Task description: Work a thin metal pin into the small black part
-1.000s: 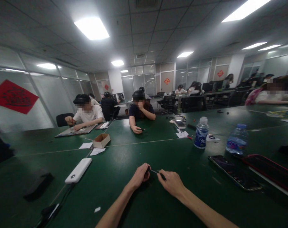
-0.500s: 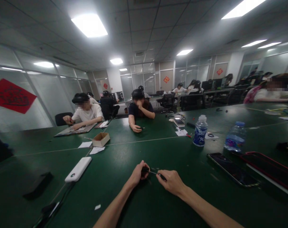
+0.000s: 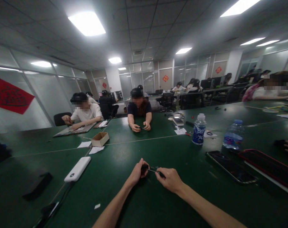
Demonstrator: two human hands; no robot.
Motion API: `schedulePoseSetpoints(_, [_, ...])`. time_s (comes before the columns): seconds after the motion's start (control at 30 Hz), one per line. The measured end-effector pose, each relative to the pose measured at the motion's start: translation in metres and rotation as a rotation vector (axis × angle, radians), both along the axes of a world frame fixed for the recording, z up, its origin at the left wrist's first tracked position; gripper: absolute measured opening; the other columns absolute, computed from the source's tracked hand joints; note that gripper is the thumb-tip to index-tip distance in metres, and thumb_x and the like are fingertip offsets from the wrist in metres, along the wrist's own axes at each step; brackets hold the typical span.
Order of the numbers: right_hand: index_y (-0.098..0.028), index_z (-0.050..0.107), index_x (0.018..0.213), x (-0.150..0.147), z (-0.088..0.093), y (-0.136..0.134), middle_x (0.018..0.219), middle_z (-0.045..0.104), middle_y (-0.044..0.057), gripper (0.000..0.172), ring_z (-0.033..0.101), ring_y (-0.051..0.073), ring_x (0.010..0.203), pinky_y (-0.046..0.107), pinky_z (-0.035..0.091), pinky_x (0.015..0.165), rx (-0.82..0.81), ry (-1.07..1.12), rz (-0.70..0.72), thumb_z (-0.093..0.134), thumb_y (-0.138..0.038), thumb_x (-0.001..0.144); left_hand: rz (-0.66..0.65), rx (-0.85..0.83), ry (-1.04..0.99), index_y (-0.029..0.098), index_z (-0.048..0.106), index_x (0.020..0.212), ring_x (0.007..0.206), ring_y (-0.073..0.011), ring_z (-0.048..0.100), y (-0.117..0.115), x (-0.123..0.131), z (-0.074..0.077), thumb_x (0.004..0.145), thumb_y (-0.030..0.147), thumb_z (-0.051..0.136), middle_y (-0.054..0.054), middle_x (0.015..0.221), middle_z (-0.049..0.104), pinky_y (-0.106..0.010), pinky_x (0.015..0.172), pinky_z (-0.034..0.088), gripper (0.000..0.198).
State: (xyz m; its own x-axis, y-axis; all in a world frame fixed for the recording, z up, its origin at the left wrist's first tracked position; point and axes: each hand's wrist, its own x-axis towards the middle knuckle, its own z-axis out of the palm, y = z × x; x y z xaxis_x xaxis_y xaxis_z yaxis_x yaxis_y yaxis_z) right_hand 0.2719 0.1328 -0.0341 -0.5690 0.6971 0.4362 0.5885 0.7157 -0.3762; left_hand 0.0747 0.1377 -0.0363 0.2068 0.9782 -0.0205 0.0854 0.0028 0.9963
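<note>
Clock is being centred on the gap between the hands, 12 lying away from the wearer. On the 9 side, the left hand (image 3: 137, 173) is holding a small black piece (image 3: 144, 167), fingers curling round it with the thumb riding on top. On the 3 side, the right hand (image 3: 169, 179) is gripping a dark-handled tool (image 3: 160, 174), thumb and fingers closing snugly on the handle. A thin shaft (image 3: 152, 170) is bridging the two above the green table (image 3: 120, 155).

Progress, as judged: work is appearing mid-stage. Done: piece and tool are both sitting in hand, lining up roughly end to end. Left: neither is lying released yet; blur is hiding whether the shaft tip is entering the piece or merely meeting it, so cannot tell how much is remaining.

Surroundings: a white device (image 3: 77, 169) is lying at 9, a cardboard box (image 3: 100, 139) is standing at 10, a phone (image 3: 231, 167) is resting at 3. Near 12, a co-worker (image 3: 139, 109) is sitting opposite.
</note>
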Motion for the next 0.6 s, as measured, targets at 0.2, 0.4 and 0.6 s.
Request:
schedulePoseSetpoints(0.2, [-0.017, 0.066, 0.089, -0.0008, 0.0004, 0.0024, 0.073, 0.066, 0.003, 0.032, 0.061, 0.012, 0.061, 0.02, 0.045, 0.056, -0.046, -0.043, -0.114, 0.037, -0.03, 0.093, 0.035, -0.055, -0.077, 0.015, 0.053, 0.078, 0.046, -0.0092, 0.033, 0.0028, -0.0029, -0.0041, 0.077, 0.077, 0.025, 0.003, 0.052, 0.042, -0.021, 0.046, 0.021, 0.068])
schedulePoseSetpoints(0.4, [-0.017, 0.066, 0.091, -0.0006, -0.0002, 0.0034, 0.075, 0.067, 0.004, 0.034, 0.062, 0.013, 0.062, 0.021, 0.047, 0.057, -0.077, -0.031, -0.114, 0.036, -0.031, 0.093, 0.018, -0.053, -0.088, 0.015, 0.054, 0.079, 0.046, -0.009, 0.033, 0.0051, -0.0051, -0.0086, 0.079, 0.074, 0.025, 0.004, 0.052, 0.041, -0.021, 0.046, 0.022, 0.065])
schedulePoseSetpoints(0.6, [-0.017, 0.066, 0.092, 0.0, -0.0014, 0.0033, 0.077, 0.067, 0.004, 0.034, 0.062, 0.013, 0.064, 0.021, 0.047, 0.057, -0.077, -0.014, -0.085, 0.035, -0.031, 0.094, 0.013, -0.012, -0.081, 0.014, 0.055, 0.081, 0.045, -0.0088, 0.032, 0.0053, -0.005, -0.0089, 0.082, 0.071, 0.023, 0.004, 0.051, 0.041, -0.021, 0.045, 0.02, 0.066])
